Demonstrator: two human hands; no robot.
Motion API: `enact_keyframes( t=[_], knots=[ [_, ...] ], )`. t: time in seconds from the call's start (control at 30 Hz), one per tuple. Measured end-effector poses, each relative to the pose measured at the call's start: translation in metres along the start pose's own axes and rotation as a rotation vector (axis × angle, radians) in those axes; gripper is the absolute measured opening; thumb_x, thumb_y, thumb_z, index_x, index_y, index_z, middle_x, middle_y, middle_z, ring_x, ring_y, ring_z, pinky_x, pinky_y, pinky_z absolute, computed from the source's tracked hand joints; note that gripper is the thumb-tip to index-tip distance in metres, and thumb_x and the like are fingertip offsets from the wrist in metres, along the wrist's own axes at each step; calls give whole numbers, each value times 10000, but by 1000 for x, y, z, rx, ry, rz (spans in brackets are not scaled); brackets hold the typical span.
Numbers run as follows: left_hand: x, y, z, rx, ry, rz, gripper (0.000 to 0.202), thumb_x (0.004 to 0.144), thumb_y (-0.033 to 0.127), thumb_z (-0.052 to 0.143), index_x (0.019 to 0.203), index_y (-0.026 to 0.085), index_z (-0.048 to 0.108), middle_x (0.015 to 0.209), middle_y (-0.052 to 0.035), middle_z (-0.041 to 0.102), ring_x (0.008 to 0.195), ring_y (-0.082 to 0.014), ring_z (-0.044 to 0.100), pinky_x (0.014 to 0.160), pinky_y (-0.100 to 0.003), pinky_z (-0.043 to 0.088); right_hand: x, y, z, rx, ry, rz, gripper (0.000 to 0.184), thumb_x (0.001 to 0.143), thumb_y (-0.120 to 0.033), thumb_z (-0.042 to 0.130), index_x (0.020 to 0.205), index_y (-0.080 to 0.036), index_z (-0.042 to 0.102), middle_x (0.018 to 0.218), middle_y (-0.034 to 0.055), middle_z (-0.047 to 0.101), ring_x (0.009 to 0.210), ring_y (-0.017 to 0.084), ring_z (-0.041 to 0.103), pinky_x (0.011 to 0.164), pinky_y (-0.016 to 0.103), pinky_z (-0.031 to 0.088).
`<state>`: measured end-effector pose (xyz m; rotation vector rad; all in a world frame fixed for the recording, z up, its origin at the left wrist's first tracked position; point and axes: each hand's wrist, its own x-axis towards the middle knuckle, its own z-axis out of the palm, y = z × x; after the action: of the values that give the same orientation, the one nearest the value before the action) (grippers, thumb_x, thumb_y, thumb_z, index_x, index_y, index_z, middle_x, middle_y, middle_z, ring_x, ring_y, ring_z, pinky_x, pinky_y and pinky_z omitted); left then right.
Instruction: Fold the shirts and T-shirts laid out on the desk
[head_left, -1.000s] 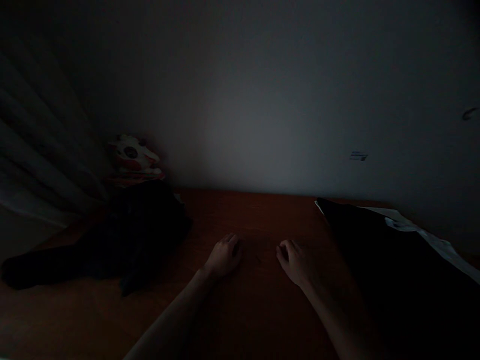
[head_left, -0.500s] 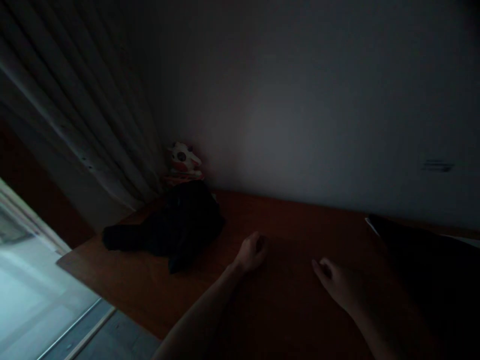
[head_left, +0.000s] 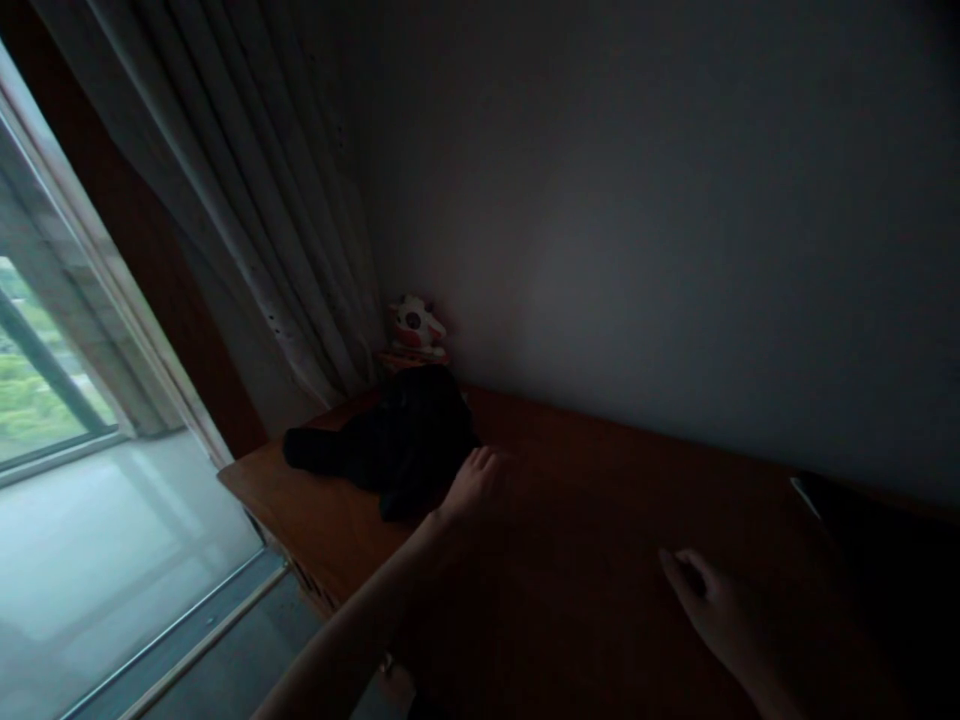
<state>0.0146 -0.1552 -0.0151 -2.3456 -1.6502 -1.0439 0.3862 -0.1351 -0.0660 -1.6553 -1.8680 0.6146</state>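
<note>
The room is dim. My left hand reaches out over the brown wooden table, fingers stretched, right beside a heap of black cloth at the table's far left; whether it touches the cloth is unclear. My right hand rests low on the table at the right, fingers loosely apart, holding nothing. A second dark cloth lies at the right edge.
A small white and red toy figure stands in the corner behind the black cloth. Pale curtains hang at the left beside a window. A plain wall backs the table. The table's left edge drops to the floor.
The view has swung left, revealing window and curtains. My left hand went from curled on the table to stretched out next to the black cloth. My right hand stayed low at the right.
</note>
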Motion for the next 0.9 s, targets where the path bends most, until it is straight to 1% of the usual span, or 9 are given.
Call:
enact_keyframes(
  t=[0.13,0.2,0.37,0.43,0.5,0.63,0.73,0.83,0.9],
  knots=[
    [22,-47,-52,146,271,-190,304,912,162,493,1187,217,611,1203,-105,631,1154,-254,568,1058,-444,443,1,-4,-2,-10,3,-4,551,796,-766,405,742,-274,647,658,77,732,630,288,706,623,370,491],
    [34,-69,-75,207,344,-342,392,874,129,504,1246,211,595,1257,-113,621,1194,-265,555,1078,-449,426,0,-5,-3,-13,-7,1,551,806,-765,401,739,-276,647,642,68,724,611,282,700,606,364,487],
    [45,-112,-106,328,240,-734,686,789,182,607,1460,258,482,1568,-143,404,1365,-423,413,1069,-610,387,3,1,1,8,-12,24,549,794,-765,421,751,-269,652,702,77,743,666,284,715,655,371,512],
    [42,-122,-110,288,194,-825,676,777,218,640,1440,265,519,1514,-161,479,1345,-456,434,1048,-640,392,5,6,4,24,-4,10,537,787,-759,433,751,-270,652,708,75,746,693,287,721,681,374,519],
    [38,-128,-111,233,203,-850,550,797,216,624,1347,238,607,1366,-170,608,1279,-420,520,1041,-589,424,7,9,6,49,4,8,534,784,-757,429,741,-271,646,707,73,747,713,288,726,697,373,521],
    [39,-130,-113,158,324,-835,346,856,192,548,1176,214,678,1204,-132,695,1127,-312,646,984,-442,495,8,6,4,34,-9,61,549,753,-777,434,742,-272,648,741,86,755,730,299,725,705,386,516],
    [57,-119,-115,75,439,-792,319,887,173,499,1167,208,645,1111,-83,732,1044,-235,689,931,-342,522,9,5,1,32,-17,98,562,750,-790,422,744,-277,651,755,93,756,750,311,722,728,407,518],
    [88,-89,-109,-21,511,-662,304,896,154,472,1157,192,621,1099,-56,740,1010,-179,696,910,-273,526,12,8,2,66,-43,158,575,748,-796,442,778,-264,656,794,109,756,776,318,717,755,423,521],
    [107,-55,-94,-179,534,-445,289,878,130,479,1125,174,623,1101,-67,738,1038,-177,686,943,-285,517,13,10,4,122,-20,182,591,731,-803,486,832,-246,654,856,122,753,825,320,713,778,427,528]
  ],
)
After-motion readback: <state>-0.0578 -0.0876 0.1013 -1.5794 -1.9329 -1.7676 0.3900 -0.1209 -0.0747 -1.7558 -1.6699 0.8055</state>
